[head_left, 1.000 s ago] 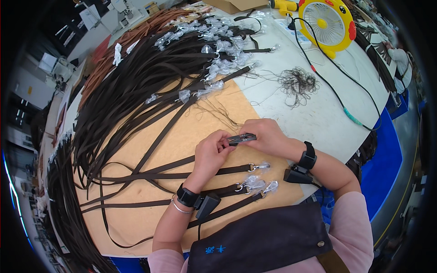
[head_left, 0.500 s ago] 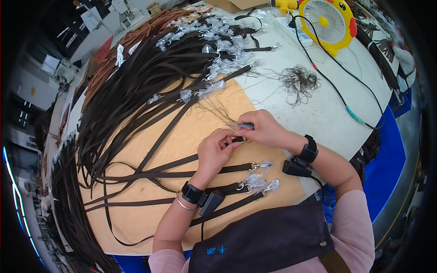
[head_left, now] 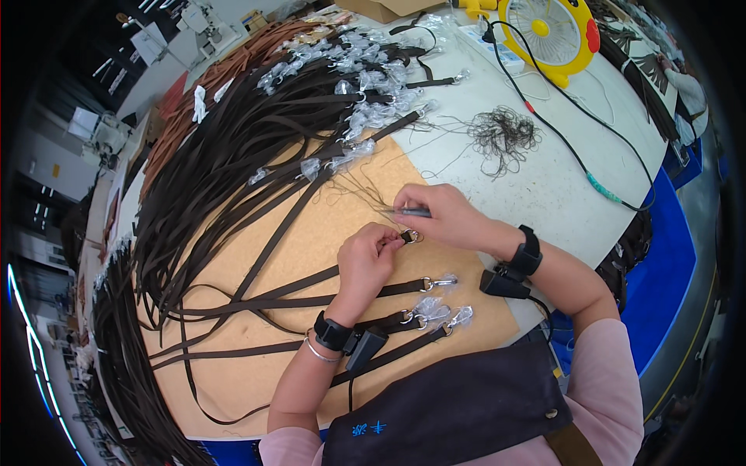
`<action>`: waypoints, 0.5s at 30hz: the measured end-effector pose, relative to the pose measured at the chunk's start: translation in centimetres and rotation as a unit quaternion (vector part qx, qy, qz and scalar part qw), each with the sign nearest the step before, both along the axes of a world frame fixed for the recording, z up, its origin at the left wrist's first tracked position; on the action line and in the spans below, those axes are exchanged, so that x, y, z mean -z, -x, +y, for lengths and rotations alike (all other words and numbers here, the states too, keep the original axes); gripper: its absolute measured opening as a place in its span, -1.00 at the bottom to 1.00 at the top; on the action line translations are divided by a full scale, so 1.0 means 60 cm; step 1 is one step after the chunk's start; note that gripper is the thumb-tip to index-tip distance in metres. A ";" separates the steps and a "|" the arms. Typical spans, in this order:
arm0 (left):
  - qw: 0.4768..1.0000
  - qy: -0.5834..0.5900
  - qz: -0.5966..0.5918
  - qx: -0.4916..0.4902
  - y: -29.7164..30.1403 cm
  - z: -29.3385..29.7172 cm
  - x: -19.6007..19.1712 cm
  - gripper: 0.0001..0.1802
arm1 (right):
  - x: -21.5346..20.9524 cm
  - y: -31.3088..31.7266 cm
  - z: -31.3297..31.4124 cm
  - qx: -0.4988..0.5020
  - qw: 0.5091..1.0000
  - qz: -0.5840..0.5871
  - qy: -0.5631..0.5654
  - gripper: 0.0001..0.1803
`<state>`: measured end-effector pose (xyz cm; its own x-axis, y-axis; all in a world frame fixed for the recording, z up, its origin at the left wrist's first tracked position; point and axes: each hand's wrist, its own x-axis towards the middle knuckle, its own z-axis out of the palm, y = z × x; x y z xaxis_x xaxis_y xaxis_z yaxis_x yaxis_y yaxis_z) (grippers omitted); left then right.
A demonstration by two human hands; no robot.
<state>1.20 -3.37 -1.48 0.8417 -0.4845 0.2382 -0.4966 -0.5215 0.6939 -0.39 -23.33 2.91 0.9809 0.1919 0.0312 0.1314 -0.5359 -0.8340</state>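
In the head view, the left hand (head_left: 367,255) is nearly closed, thumb and forefinger pinched on the end of a dark strap (head_left: 405,236), the other fingers curled in. That end, with its metal ring (head_left: 414,236), pokes out at about two o'clock from the left hand and at eight o'clock from the right hand (head_left: 437,214), just below the right fingers and between the two hands.

The right hand is curled around small dark snips (head_left: 416,212), thumb and fingers wrapped on the handle. Their tip points to nine o'clock, above the strap end and apart from it; whether the blades are parted, I cannot tell.

Loose threads (head_left: 359,186) lie at twelve o'clock from the left hand on a tan sheet (head_left: 233,394). Three more straps (head_left: 400,290) with metal clasps lie at four o'clock. The heap of dark straps (head_left: 233,147) spreads at ten o'clock. From the right hand, a thread tangle (head_left: 507,136) lies at one o'clock, a yellow fan (head_left: 542,31) farther along.
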 end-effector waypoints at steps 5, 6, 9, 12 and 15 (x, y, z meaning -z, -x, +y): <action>0.993 0.057 0.097 -0.030 0.001 0.004 0.006 -0.95 | -0.007 0.029 -0.034 -0.012 0.976 -0.199 0.089 -0.75; 0.990 0.069 0.121 -0.032 0.004 0.003 0.003 -0.95 | -0.004 0.038 -0.036 -0.038 0.960 -0.241 0.135 -0.75; 0.985 0.078 0.149 -0.033 0.006 0.004 0.002 -0.94 | 0.005 0.054 -0.034 -0.103 0.943 -0.234 0.215 -0.75; 0.989 0.069 0.130 -0.026 0.005 0.004 0.003 -0.94 | 0.010 0.046 -0.029 -0.102 0.928 -0.251 0.255 -0.79; 0.991 0.049 0.123 -0.028 0.008 0.005 0.001 -0.95 | 0.021 0.042 -0.026 -0.109 0.920 -0.255 0.275 -0.77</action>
